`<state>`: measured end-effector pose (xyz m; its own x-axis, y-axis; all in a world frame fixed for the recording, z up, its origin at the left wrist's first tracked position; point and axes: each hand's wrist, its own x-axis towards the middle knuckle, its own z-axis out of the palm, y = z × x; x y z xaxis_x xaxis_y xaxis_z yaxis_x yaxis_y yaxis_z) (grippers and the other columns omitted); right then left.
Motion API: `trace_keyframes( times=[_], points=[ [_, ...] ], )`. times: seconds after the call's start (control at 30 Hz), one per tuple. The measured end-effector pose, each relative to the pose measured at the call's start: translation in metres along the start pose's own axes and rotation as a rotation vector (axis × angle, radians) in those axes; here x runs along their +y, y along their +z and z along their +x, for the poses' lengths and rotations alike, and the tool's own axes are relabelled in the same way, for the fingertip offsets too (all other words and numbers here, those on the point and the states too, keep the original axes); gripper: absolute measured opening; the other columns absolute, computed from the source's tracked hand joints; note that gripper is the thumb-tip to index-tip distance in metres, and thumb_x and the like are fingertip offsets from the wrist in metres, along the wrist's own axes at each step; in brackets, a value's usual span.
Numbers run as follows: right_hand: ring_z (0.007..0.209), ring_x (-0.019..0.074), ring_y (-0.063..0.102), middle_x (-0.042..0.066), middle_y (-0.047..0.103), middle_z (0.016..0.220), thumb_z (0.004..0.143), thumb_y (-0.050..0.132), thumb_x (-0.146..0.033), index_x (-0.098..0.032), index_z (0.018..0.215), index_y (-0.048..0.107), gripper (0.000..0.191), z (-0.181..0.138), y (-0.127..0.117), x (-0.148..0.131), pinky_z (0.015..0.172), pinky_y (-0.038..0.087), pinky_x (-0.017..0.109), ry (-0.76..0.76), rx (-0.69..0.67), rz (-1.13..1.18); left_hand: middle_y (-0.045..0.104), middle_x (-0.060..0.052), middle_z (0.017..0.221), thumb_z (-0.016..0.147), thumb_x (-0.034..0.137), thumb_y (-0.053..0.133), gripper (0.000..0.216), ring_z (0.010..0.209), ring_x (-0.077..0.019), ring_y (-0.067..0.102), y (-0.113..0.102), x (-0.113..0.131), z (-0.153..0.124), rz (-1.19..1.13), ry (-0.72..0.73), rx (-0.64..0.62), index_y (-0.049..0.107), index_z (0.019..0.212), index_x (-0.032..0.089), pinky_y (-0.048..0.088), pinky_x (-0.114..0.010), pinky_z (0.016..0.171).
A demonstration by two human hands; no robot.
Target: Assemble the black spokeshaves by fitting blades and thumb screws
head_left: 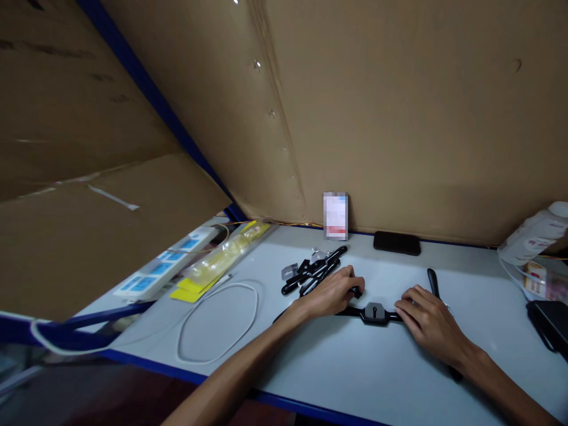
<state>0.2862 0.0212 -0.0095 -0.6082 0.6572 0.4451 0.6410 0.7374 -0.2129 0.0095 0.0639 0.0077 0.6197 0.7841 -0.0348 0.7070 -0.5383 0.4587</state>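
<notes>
A black bar-shaped tool (375,312) with a grey centre block lies flat on the white table (355,367). My left hand (335,291) rests over its left end, fingers curled around that handle. My right hand (426,316) lies on the right end, fingers bent down onto the bar. Just behind my left hand sits a pile of black handles and small metal parts (313,272). A single black handle (432,283) lies behind my right hand.
Cardboard walls enclose the bench. A black phone (396,243) and a small card (335,215) stand at the back. A white cable loop (217,322), yellow packets (222,260) and a power strip (164,269) lie left. A plastic bag (532,248) and a black object (550,322) sit right.
</notes>
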Motion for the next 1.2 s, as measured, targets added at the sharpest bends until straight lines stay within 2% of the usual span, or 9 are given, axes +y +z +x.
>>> trace_keyframes(
  times=[0.27, 0.37, 0.43, 0.53, 0.7, 0.87, 0.93, 1.03, 1.2],
  points=[
    [0.083, 0.0212, 0.057, 0.007, 0.062, 0.088, 0.105, 0.046, -0.018, -0.018, 0.090, 0.070, 0.028, 0.0005, 0.0012, 0.0012, 0.073, 0.049, 0.035, 0.004, 0.010, 0.023, 0.067, -0.003, 0.088, 0.078, -0.001, 0.055, 0.030, 0.084, -0.0218, 0.062, -0.0109, -0.0030, -0.0062, -0.030, 0.020, -0.131, 0.063, 0.096, 0.023, 0.039, -0.028, 0.071],
    [0.083, 0.0212, 0.057, 0.007, 0.062, 0.089, 0.105, 0.046, -0.018, -0.018, 0.091, 0.070, 0.027, 0.0002, 0.0017, 0.0016, 0.073, 0.049, 0.036, 0.015, -0.003, 0.026, 0.064, -0.002, 0.076, 0.091, 0.011, 0.054, 0.015, 0.073, -0.0207, 0.059, -0.0113, -0.0022, -0.0071, 0.019, 0.028, -0.106, 0.063, 0.088, 0.022, 0.035, -0.028, 0.065],
    [0.084, 0.0213, 0.056, 0.007, 0.062, 0.089, 0.105, 0.046, -0.017, -0.018, 0.092, 0.070, 0.027, -0.0003, 0.0020, 0.0018, 0.074, 0.049, 0.036, 0.020, -0.010, 0.033, 0.063, -0.002, 0.073, 0.097, 0.024, 0.056, 0.016, 0.069, -0.0201, 0.058, -0.0117, -0.0010, -0.0073, 0.029, 0.017, -0.074, 0.062, 0.083, 0.022, 0.034, -0.028, 0.063],
    [0.084, 0.0213, 0.056, 0.007, 0.061, 0.089, 0.105, 0.046, -0.018, -0.018, 0.092, 0.070, 0.027, -0.0010, 0.0026, 0.0021, 0.074, 0.049, 0.037, 0.023, -0.017, 0.046, 0.066, -0.003, 0.078, 0.091, 0.036, 0.070, 0.016, 0.074, -0.0220, 0.061, -0.0117, 0.0001, -0.0068, 0.061, -0.032, -0.050, 0.064, 0.088, 0.021, 0.035, -0.028, 0.063],
    [0.084, 0.0216, 0.056, 0.007, 0.061, 0.089, 0.105, 0.046, -0.018, -0.017, 0.092, 0.070, 0.027, -0.0009, 0.0036, 0.0030, 0.074, 0.049, 0.038, 0.022, -0.030, 0.051, 0.071, -0.008, 0.093, 0.089, 0.023, 0.068, 0.019, 0.085, -0.0251, 0.066, -0.0091, 0.0003, -0.0043, 0.191, -0.092, -0.061, 0.063, 0.107, 0.019, 0.039, -0.029, 0.066],
    [0.084, 0.0221, 0.056, 0.007, 0.061, 0.089, 0.105, 0.045, -0.018, -0.017, 0.092, 0.070, 0.028, -0.0011, 0.0030, 0.0026, 0.075, 0.049, 0.039, 0.021, -0.051, 0.045, 0.069, -0.007, 0.088, 0.091, 0.016, 0.061, 0.007, 0.082, -0.0236, 0.066, -0.0087, 0.0043, -0.0025, 0.222, -0.079, -0.068, 0.062, 0.097, 0.018, 0.040, -0.030, 0.068],
    [0.084, 0.0222, 0.056, 0.007, 0.061, 0.089, 0.105, 0.045, -0.018, -0.017, 0.092, 0.070, 0.028, -0.0012, 0.0029, 0.0023, 0.074, 0.049, 0.039, 0.020, -0.052, 0.040, 0.068, -0.006, 0.084, 0.093, 0.021, 0.062, 0.003, 0.080, -0.0230, 0.065, -0.0084, 0.0060, -0.0020, 0.252, -0.066, -0.069, 0.061, 0.094, 0.019, 0.040, -0.029, 0.067],
    [0.083, 0.0220, 0.056, 0.007, 0.061, 0.089, 0.105, 0.045, -0.018, -0.017, 0.092, 0.070, 0.028, -0.0009, 0.0035, 0.0025, 0.074, 0.049, 0.038, 0.019, -0.049, 0.037, 0.069, -0.006, 0.083, 0.095, 0.031, 0.064, 0.013, 0.080, -0.0227, 0.066, -0.0072, 0.0057, -0.0015, 0.295, -0.056, -0.061, 0.060, 0.091, 0.019, 0.040, -0.029, 0.066],
    [0.084, 0.0220, 0.056, 0.007, 0.061, 0.090, 0.105, 0.045, -0.018, -0.017, 0.092, 0.069, 0.027, -0.0009, 0.0054, 0.0033, 0.073, 0.049, 0.038, 0.017, -0.049, 0.040, 0.070, -0.008, 0.088, 0.094, 0.017, 0.056, 0.005, 0.078, -0.0220, 0.066, -0.0039, 0.0025, -0.0001, 0.322, -0.070, -0.042, 0.060, 0.097, 0.018, 0.040, -0.029, 0.065]
  ],
)
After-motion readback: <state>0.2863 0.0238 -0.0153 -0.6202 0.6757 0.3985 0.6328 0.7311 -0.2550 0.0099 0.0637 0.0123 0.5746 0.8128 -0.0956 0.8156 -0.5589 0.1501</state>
